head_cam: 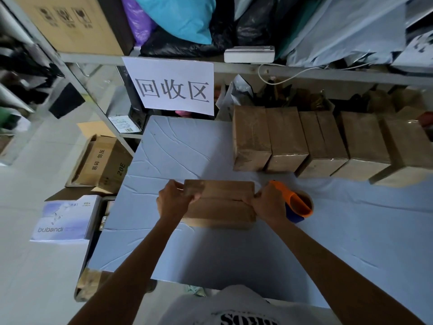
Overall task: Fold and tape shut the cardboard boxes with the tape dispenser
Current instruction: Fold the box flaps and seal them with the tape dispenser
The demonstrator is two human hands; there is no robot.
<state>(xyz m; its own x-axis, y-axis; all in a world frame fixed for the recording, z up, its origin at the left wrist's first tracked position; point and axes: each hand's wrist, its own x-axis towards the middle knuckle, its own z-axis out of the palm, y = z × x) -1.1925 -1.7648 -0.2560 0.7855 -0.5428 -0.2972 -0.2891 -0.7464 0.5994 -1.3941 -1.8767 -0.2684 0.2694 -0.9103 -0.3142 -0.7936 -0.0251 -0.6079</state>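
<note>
A small cardboard box (222,202) lies on the pale blue table (178,148) in front of me, its top flaps folded down with a seam across the middle. My left hand (173,199) grips the box's left end, fingers curled over the top edge. My right hand (267,205) sits at the box's right end and holds the orange and blue tape dispenser (297,202), whose brown tape roll shows just right of the hand. The dispenser's front edge is hidden behind the hand.
A row of several closed cardboard boxes (328,141) stands along the table's far right. Metal shelves with bags and a paper sign (173,87) rise behind. Open cartons (100,160) and a white box (65,219) lie on the floor at the left.
</note>
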